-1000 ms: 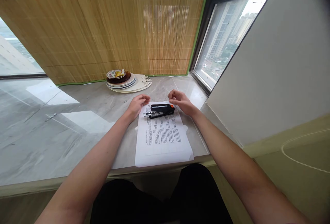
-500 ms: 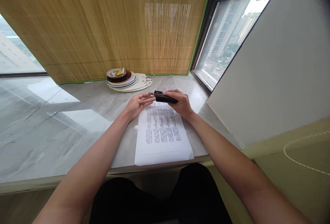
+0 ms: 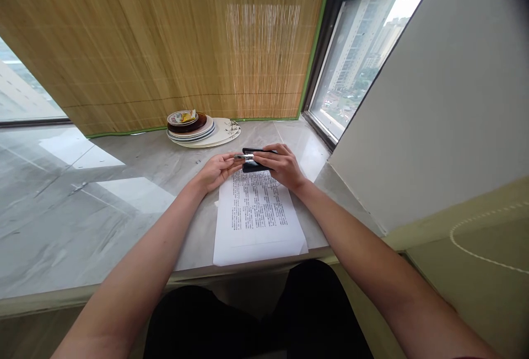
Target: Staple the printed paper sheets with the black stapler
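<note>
My right hand (image 3: 283, 165) is wrapped round a black stapler (image 3: 253, 168), held above the upper part of some printed paper. The stapler is spread apart, with a silver metal part showing between its two black halves and poking out to the left. At that metal end, the thumb and fingers of my left hand (image 3: 218, 170) are closed. Whether a small staple strip is between them is too small to tell. The printed paper (image 3: 260, 243) lies on the grey stone ledge, its top end hidden under the stapler and hands.
Behind my left hand, a stack of plates (image 3: 192, 133) stands on the marbled ledge (image 3: 136, 243), with a small yellow packet (image 3: 189, 116) on top. A bamboo blind (image 3: 185, 45) hangs behind. To the right are a window (image 3: 351, 56) and a white wall (image 3: 433, 100).
The stapler has turned in my right hand, so its opened halves and metal part face me more. My left fingers have closed at the metal end. The view has shifted slightly.
</note>
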`<action>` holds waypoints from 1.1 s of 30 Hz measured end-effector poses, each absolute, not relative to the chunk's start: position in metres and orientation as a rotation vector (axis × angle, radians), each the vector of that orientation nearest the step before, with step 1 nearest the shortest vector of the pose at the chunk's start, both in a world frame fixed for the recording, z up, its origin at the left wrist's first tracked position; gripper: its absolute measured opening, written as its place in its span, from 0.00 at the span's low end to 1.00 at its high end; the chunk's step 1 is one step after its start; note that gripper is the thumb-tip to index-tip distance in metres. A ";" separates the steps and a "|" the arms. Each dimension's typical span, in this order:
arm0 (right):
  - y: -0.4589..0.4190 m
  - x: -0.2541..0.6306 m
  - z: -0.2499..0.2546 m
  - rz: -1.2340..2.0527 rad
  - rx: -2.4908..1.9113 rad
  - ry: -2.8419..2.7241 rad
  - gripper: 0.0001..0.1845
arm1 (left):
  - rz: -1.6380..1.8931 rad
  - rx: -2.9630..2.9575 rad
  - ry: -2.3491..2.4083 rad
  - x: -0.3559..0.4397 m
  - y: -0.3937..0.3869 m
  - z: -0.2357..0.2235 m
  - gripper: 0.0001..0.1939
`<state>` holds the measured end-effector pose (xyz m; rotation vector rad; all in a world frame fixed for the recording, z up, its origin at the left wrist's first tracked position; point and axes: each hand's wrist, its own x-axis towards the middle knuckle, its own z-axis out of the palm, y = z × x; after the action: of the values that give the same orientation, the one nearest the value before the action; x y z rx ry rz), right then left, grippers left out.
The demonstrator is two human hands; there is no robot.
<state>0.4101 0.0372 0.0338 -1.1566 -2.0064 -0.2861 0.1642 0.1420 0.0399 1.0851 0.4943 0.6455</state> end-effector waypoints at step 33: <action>0.036 0.407 0.040 0.631 -1.129 -1.945 0.19 | 0.949 1.482 0.575 0.164 0.144 0.038 0.23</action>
<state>0.4068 0.0357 0.0401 -1.1291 -1.9447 0.6306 0.1636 0.1438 0.0379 1.4824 0.5748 0.9490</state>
